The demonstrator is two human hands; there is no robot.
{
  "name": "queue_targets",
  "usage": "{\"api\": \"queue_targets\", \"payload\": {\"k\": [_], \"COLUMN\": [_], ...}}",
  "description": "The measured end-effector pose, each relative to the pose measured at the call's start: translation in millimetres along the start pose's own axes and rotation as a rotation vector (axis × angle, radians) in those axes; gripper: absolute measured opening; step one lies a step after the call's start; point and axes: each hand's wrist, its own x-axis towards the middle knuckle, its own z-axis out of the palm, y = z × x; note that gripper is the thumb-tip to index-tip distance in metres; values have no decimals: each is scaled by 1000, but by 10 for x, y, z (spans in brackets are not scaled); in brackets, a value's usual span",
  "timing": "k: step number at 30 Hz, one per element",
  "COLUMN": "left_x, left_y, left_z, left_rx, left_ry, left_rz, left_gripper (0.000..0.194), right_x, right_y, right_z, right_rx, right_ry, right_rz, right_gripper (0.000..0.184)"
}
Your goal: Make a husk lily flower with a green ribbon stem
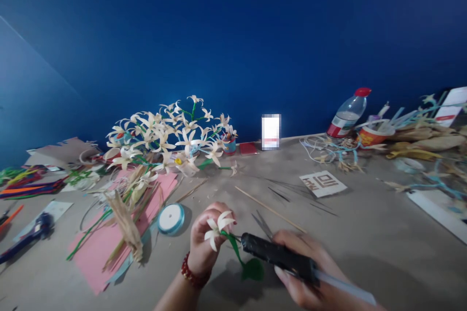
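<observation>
My left hand is closed around a small cream paper flower with a green stem and a green leaf hanging below it. A red bead bracelet sits on that wrist. My right hand grips a black glue gun, a clear glue stick poking out of its back end. The gun's nozzle points left and meets the stem just under the flower. Scissors lie on the table right behind the gun.
A large bunch of cream flowers stands at the back left over pink paper. A tape roll, thin sticks, a printed card, a plastic bottle, a cup and dried husks lie around.
</observation>
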Motion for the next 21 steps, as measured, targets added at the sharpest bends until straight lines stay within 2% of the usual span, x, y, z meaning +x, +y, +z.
{"api": "queue_targets", "payload": {"k": [10, 15, 18, 21], "left_x": [14, 15, 10, 5], "left_y": [17, 20, 14, 12], "left_z": [11, 21, 20, 17], "left_rx": [0, 28, 53, 58], "left_ry": [-2, 14, 18, 17], "left_rz": [1, -3, -5, -12], "left_gripper": [16, 21, 23, 26], "right_x": [9, -38, -58, -58], "right_y": [14, 42, 31, 47], "right_z": [2, 26, 27, 29], "right_rx": [-31, -68, -105, -72], "right_ry": [4, 28, 67, 48], "right_rz": [-56, -121, -114, -105], "right_gripper": [4, 11, 13, 9]}}
